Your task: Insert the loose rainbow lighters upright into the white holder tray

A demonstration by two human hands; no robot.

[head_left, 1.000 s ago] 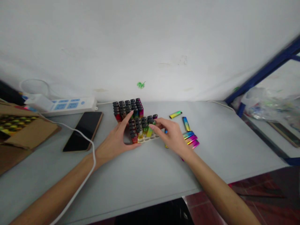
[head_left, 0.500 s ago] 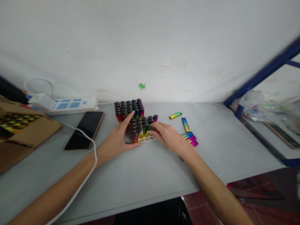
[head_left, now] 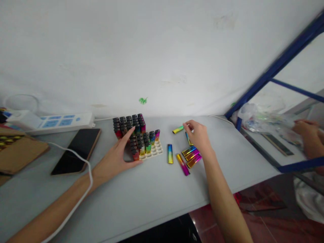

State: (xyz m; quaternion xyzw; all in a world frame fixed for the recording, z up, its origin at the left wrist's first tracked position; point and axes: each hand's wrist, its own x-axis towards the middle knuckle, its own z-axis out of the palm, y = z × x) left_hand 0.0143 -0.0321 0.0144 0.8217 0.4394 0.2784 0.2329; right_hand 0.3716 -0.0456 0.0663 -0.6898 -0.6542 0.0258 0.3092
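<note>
On the grey table a white tray (head_left: pixel 151 154) holds several upright lighters (head_left: pixel 148 145) with black tops, and sockets at its right are bare. My left hand (head_left: pixel 113 158) spans the tray's left end, thumb at the front edge and index finger along the back, holding it. Behind it stands a block of more upright lighters (head_left: pixel 128 122). My right hand (head_left: pixel 198 135) pinches the right end of a yellow-green lighter (head_left: pixel 178 130) lying on the table. Beneath that hand another lighter (head_left: pixel 187 138) is partly hidden. Several loose shiny lighters (head_left: pixel 191 155) lie nearer me.
At left are a dark phone (head_left: pixel 76 152), a white power strip (head_left: pixel 63 122) and an open cardboard box (head_left: pixel 22 152). A white cable (head_left: pixel 88 168) crosses above my left forearm. Right, past a blue frame (head_left: pixel 253 91), are plastic bags (head_left: pixel 260 118) and another person's hand (head_left: pixel 307 130).
My right hand has left the tray and moved right to the yellow-green lighter. The black-topped lighter it held now stands in the tray. My left hand stays at the tray; the view has turned right.
</note>
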